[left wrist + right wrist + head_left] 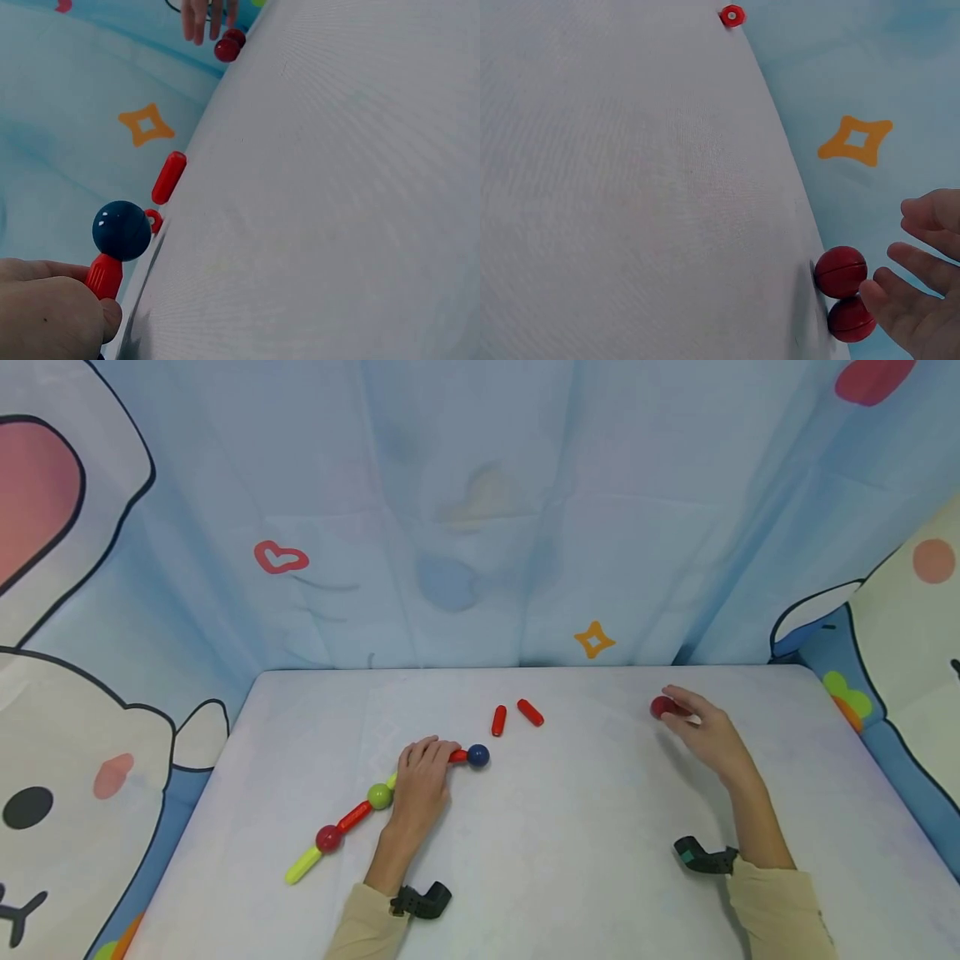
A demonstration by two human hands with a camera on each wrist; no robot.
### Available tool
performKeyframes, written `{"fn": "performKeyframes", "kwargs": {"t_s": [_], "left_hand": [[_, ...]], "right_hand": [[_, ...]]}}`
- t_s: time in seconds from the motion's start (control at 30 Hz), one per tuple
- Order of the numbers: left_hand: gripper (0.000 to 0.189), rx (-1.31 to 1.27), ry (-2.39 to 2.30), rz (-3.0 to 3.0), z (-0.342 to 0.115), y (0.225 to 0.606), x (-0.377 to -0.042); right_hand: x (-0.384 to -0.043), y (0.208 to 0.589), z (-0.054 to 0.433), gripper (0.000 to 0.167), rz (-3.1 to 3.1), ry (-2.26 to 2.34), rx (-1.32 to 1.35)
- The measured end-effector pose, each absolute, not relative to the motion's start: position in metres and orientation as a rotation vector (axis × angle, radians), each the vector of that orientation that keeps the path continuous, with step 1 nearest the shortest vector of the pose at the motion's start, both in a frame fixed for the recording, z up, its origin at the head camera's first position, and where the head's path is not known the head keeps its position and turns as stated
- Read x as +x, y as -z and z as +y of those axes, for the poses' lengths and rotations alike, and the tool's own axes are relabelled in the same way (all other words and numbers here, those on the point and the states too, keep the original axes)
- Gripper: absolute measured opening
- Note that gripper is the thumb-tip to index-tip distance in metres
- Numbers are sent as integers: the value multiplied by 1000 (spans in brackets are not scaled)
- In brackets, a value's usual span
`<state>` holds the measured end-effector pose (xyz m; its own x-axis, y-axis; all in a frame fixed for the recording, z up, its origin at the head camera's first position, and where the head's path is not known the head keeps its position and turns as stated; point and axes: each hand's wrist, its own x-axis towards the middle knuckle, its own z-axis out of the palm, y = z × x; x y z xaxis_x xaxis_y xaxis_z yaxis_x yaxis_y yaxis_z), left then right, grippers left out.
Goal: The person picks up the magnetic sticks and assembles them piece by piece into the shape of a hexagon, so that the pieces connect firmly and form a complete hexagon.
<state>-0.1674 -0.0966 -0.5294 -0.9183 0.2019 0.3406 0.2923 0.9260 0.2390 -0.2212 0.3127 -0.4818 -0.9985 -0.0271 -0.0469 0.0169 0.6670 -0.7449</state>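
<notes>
My left hand (422, 781) pinches a red rod (105, 276) between thumb and fingers, and a dark blue ball (477, 756) caps that rod's far end. The same chain slants down to the left past the hand: a green ball (379, 796), another red rod (355, 816), a red ball (328, 838) and a yellow-green end rod (303, 865). Its stretch under the palm is hidden. At the back right, my right hand (708, 737) reaches beside two red balls (841, 271), fingers spread and loosely bent, one fingertip overlapping the nearer ball in the right wrist view.
Two loose red rods (498, 721) lie at the back middle of the white table (570, 860), just beyond the blue ball. A blue printed curtain (465, 635) hangs behind the back edge and along both sides. Each wrist carries a black camera mount (423, 902).
</notes>
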Motion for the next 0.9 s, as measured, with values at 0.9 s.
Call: {"fn": "performKeyframes", "kwargs": {"t_s": [0.9], "left_hand": [[37, -375, 374, -2775, -97, 533, -167]], "right_hand": [[-221, 487, 307, 52, 2898, 1305, -55]]}}
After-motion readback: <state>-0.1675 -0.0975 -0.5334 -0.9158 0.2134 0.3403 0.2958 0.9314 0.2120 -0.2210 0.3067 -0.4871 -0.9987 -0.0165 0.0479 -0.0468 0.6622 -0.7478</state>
